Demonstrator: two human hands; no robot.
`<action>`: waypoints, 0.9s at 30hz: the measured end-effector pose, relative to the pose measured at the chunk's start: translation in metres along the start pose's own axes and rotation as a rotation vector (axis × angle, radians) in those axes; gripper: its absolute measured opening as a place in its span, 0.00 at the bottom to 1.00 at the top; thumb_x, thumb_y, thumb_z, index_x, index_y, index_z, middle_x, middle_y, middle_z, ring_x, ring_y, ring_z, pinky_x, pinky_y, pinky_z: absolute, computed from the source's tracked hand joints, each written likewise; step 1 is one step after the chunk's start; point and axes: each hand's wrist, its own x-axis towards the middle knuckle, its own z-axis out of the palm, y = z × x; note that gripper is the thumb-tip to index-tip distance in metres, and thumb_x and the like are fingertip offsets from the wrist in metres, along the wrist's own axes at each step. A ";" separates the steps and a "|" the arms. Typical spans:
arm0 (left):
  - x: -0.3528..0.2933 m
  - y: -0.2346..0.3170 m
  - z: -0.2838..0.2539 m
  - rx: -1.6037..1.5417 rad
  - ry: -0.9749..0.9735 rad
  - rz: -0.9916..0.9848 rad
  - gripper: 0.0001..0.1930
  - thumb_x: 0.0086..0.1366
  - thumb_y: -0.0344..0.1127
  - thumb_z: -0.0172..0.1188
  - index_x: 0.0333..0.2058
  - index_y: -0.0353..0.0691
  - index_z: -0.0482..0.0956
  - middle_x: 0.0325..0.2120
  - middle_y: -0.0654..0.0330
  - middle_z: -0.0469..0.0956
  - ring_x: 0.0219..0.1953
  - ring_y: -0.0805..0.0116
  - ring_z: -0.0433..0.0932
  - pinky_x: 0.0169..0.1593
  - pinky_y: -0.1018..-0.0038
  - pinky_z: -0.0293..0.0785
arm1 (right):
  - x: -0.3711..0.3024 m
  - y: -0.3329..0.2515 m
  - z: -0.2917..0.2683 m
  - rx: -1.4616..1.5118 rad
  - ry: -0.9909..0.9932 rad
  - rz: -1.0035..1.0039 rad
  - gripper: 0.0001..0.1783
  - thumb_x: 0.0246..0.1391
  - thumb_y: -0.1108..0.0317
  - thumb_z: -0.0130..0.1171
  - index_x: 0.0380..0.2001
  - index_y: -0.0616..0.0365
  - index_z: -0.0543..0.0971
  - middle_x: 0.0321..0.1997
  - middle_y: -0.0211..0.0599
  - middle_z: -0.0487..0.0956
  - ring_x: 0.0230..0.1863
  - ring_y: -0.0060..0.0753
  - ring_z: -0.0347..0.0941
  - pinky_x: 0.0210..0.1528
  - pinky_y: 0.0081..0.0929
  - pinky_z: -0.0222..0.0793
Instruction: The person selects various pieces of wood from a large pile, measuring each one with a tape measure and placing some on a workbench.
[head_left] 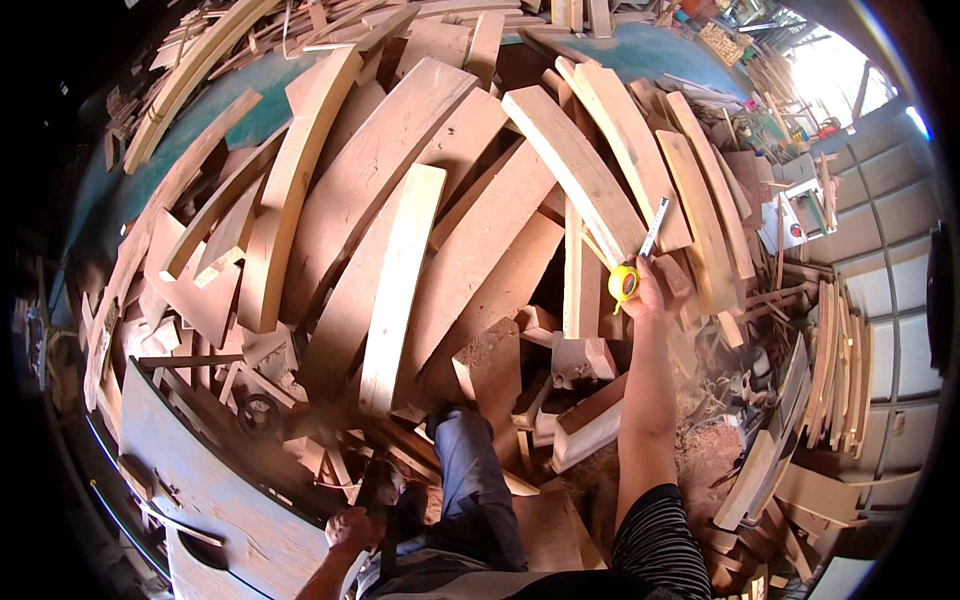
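My right hand (648,296) is stretched out over the lumber pile, its fingers closed round a yellow tape measure (623,284). A short length of white blade (655,226) sticks out of the case and lies against the end of a pale board (578,175). Low down by my leg, my left hand (350,530) is curled closed beside the edge of a grey-topped bench (225,500). Whatever it may hold is hidden in the shadow. Ahead of me a short pale plank (403,290) rests on wider reddish boards (380,180).
Boards of many lengths overlap at angles, with offcuts (590,420) near my feet. Sawdust (700,440) lies to the right. Several slats (835,370) lean on the panelled wall (885,270). Bluish-green floor (650,55) shows behind the pile.
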 end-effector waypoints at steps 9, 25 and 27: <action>0.002 0.009 -0.011 -0.025 -0.086 -0.029 0.19 0.57 0.54 0.61 0.25 0.43 0.81 0.29 0.48 0.83 0.35 0.43 0.83 0.42 0.49 0.79 | 0.005 -0.011 -0.007 -0.057 -0.068 0.113 0.07 0.58 0.59 0.67 0.28 0.43 0.80 0.22 0.19 0.77 0.23 0.26 0.74 0.27 0.30 0.72; 0.001 0.026 -0.033 -0.104 -0.075 0.021 0.11 0.63 0.45 0.60 0.35 0.46 0.83 0.36 0.53 0.85 0.41 0.48 0.83 0.43 0.55 0.78 | -0.226 0.353 0.071 0.075 -0.178 0.301 0.10 0.61 0.61 0.64 0.35 0.56 0.80 0.29 0.33 0.81 0.30 0.30 0.79 0.32 0.30 0.77; 0.003 -0.004 -0.003 -0.370 0.047 -0.098 0.16 0.68 0.52 0.59 0.40 0.46 0.83 0.38 0.59 0.85 0.41 0.53 0.84 0.41 0.58 0.78 | -0.320 0.354 0.107 -0.014 -0.205 0.535 0.10 0.60 0.64 0.62 0.39 0.59 0.80 0.32 0.36 0.82 0.34 0.29 0.78 0.36 0.30 0.76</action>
